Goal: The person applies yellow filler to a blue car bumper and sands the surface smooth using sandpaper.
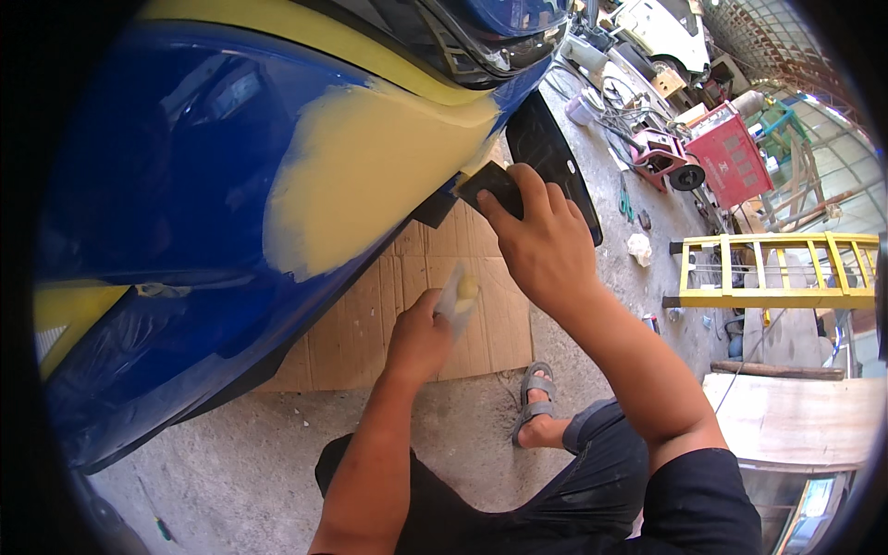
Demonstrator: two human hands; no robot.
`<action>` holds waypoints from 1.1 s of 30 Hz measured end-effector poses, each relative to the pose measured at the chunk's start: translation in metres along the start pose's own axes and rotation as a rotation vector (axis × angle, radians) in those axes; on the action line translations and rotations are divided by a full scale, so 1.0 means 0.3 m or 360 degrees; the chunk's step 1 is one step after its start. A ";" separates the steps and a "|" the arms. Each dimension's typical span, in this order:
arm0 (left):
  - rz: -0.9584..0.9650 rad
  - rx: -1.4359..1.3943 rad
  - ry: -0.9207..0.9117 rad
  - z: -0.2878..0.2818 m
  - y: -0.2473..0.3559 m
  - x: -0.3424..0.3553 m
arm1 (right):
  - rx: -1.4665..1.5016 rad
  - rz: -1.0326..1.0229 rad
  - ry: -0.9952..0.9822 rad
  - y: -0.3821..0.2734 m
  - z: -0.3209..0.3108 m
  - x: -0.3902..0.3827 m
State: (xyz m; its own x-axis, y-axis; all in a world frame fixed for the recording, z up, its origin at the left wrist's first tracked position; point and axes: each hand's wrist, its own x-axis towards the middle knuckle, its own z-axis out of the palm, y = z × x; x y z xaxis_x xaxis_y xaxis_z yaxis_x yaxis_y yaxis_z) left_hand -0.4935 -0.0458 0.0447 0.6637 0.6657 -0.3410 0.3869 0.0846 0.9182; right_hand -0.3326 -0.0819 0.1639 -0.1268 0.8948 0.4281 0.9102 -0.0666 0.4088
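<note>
At the lower edge of the blue car panel [176, 166], the right hand [541, 245] holds a dark flat spreader [490, 188] against the bodywork. Its fingers are pressed together along the back of the spreader, with the thumb below, so the tool is pinched between them. The spreader's upper edge touches the lower right end of the yellow filler patch [370, 176], which covers the middle of the panel.

The left hand [418, 340] sits lower, just beside the right wrist. Its fingers are curled shut around a pale flat board [456, 294], held tilted, with a lump of yellow filler [468, 288] on its upper end.

Under both hands a sheet of cardboard [462, 314] lies on the concrete floor [240, 462], partly beneath the car. A sandalled foot [536, 393] rests on the floor at the cardboard's near edge. A black mat [555, 157] lies beyond the right hand. Further right stand a yellow ladder frame [777, 273] and a red machine [735, 153], well apart from the hands.
</note>
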 end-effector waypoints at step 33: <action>0.0037 -0.0407 -0.0064 0.049 -0.086 0.067 | 0.0575 -0.0023 -0.0192 0.196 -0.058 -0.003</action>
State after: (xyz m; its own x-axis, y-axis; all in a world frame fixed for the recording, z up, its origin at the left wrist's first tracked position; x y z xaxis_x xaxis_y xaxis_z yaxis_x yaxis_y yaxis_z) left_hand -0.4808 -0.0455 0.0114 0.6973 0.6402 -0.3224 0.2003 0.2578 0.9452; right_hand -0.2859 -0.0942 0.2016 -0.1128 0.9415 0.3177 0.9917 0.0871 0.0942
